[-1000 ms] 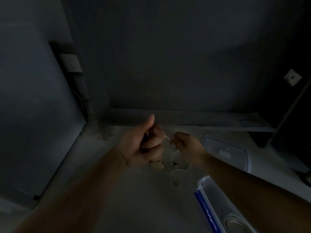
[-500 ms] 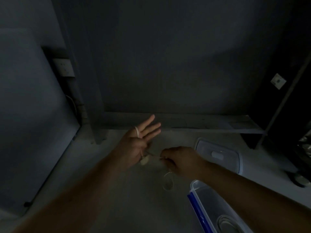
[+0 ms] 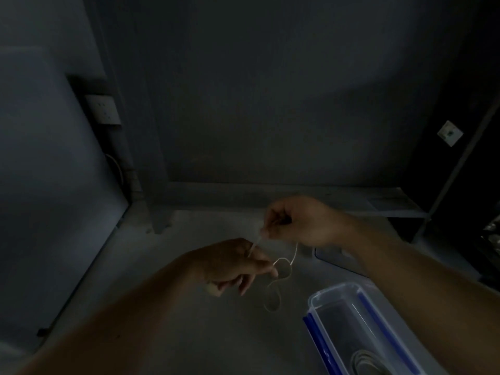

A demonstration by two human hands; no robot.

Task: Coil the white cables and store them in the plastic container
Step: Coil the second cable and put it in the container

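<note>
The scene is very dim. A thin white cable [image 3: 281, 277] runs from my left hand [image 3: 235, 265] up to my right hand [image 3: 300, 221] and hangs below in loose loops over the grey surface. My left hand, palm down, has the cable wrapped over its fingers. Higher and to the right, my right hand pinches the cable between thumb and fingers. The clear plastic container [image 3: 335, 292] with blue clips stands open at the lower right. A coiled white cable [image 3: 365, 362] lies inside it.
The container's lid [image 3: 328, 254] lies flat behind my right forearm. A low ledge [image 3: 297, 193] runs along the dark back wall. A wall socket [image 3: 104, 109] sits at the left, another socket plate [image 3: 449, 133] at the right. Dark clutter fills the right edge.
My right hand has risen from low beside the left hand to above and right of it, drawing the cable. My left hand has turned palm down and lowered, fingers curling over the cable.
</note>
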